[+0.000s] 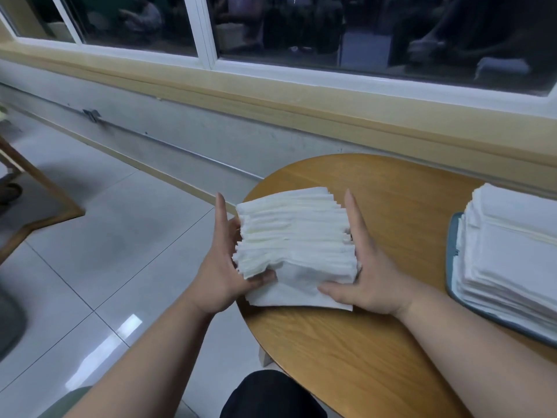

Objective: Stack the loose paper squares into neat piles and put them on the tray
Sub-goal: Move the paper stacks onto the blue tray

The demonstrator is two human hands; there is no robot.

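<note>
Progress: partway, by my reading. The tray [452, 268] at the right edge of the frame already carries white piles [512, 236]. One pile of paper squares [295, 236] is at frame centre, not yet on the tray. Its edges are staggered and the bottom sheet juts toward the lower frame.

The left hand [223, 267] and right hand [366, 267] press flat on opposite sides of the pile, fingers straight, thumbs at the near face.

The pile sits near the left rim of the round surface [391, 357], with floor beyond. Bare wood lies between pile and tray, so the path rightward is open. No other loose squares are seen.
</note>
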